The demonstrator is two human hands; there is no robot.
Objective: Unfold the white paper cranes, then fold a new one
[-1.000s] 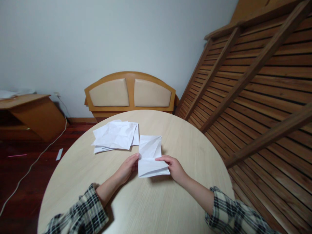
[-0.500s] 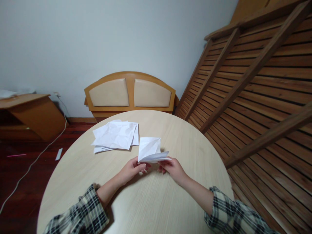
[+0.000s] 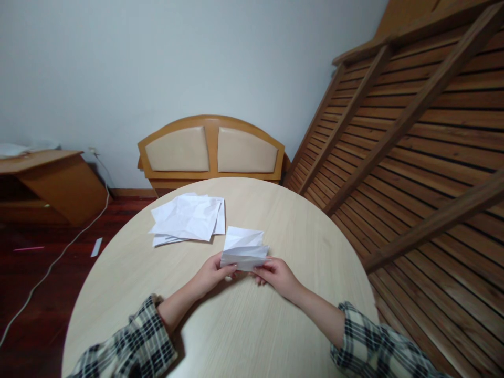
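A creased white sheet of paper [image 3: 242,247] lies near the middle of the round light-wood table [image 3: 236,325], its near half folded up and over toward the far half. My left hand [image 3: 212,274] pinches the sheet's near left corner, fingers closed on it. My right hand [image 3: 275,274] pinches the near right corner the same way. Both sleeves are black-and-white plaid. A loose stack of crumpled white sheets [image 3: 188,218] lies further back and to the left, clear of both hands.
A wooden headboard with two beige padded panels [image 3: 210,152] stands behind the table. A slatted wooden frame [image 3: 413,136] leans along the right. A low wooden cabinet [image 3: 47,184] and a white cable [image 3: 59,257] sit on the dark floor at left.
The sheet lay flat under both hands. Both hands lifted its near edge and are folding it away from me over the far half.
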